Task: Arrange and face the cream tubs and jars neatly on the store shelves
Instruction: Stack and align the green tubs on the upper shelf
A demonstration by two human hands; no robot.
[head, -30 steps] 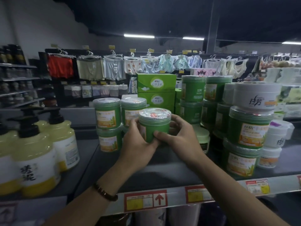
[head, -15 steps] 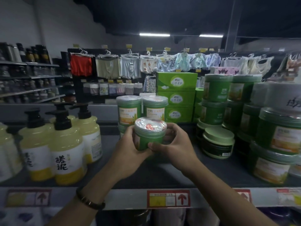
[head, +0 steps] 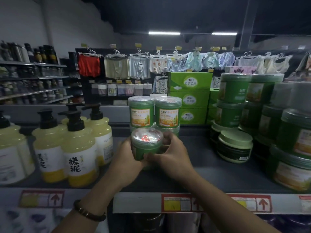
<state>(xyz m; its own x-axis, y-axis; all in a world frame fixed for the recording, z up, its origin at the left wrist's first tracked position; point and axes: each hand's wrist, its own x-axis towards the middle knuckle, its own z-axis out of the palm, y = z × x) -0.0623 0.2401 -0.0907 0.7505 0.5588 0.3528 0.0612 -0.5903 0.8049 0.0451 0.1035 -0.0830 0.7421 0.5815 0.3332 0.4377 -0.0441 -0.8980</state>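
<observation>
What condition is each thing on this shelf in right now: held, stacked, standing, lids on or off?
Held tub: lid on, gripped by both hands above the shelf.
Left hand: closed on the tub's left side.
Right hand: closed on its right side.
Back tubs: stacked, lids on, labels facing front.
Right tubs: stacked, lids on.
Dark jar: upright, lid on.
Pump bottles: upright, capped.

held tub (head: 146, 147): green plastic, glossy film over lid
pump bottles (head: 80, 154): translucent glossy plastic, black pumps
shelf (head: 218, 169): matt dark surface
bracelet (head: 89, 214): glossy beads
green boxes (head: 191, 84): smooth card
</observation>
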